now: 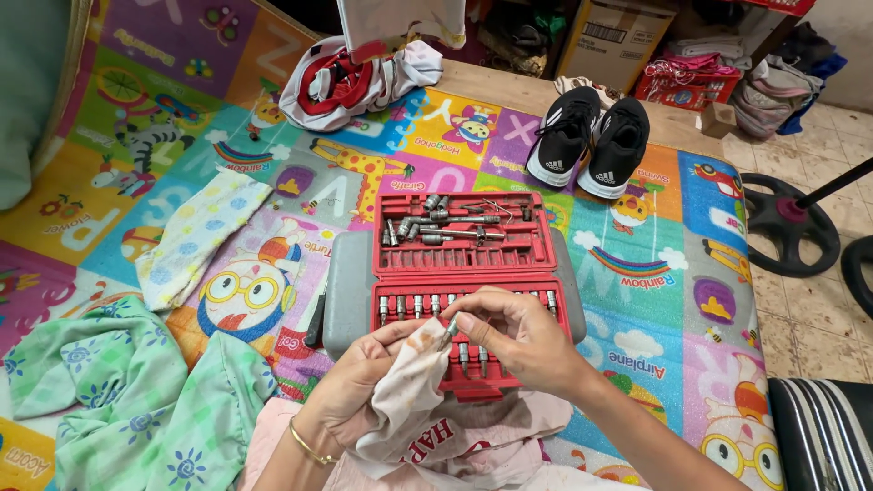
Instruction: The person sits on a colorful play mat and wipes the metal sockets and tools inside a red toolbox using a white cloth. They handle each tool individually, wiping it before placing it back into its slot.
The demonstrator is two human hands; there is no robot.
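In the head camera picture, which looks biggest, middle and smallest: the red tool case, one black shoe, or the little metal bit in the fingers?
1. Red tool case, clearly the largest.
2. Black shoe, smaller, though it lies farther from the camera.
3. Metal bit, tiny, pinched between both hands.

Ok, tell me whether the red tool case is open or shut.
Open. The red tool case lies flat on the mat, both halves showing rows of sockets and bits.

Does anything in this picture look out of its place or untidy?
Yes. In the upper half of the red tool case, the sockets lie in a loose pile, not in slots. The cloth in the left hand is stained.
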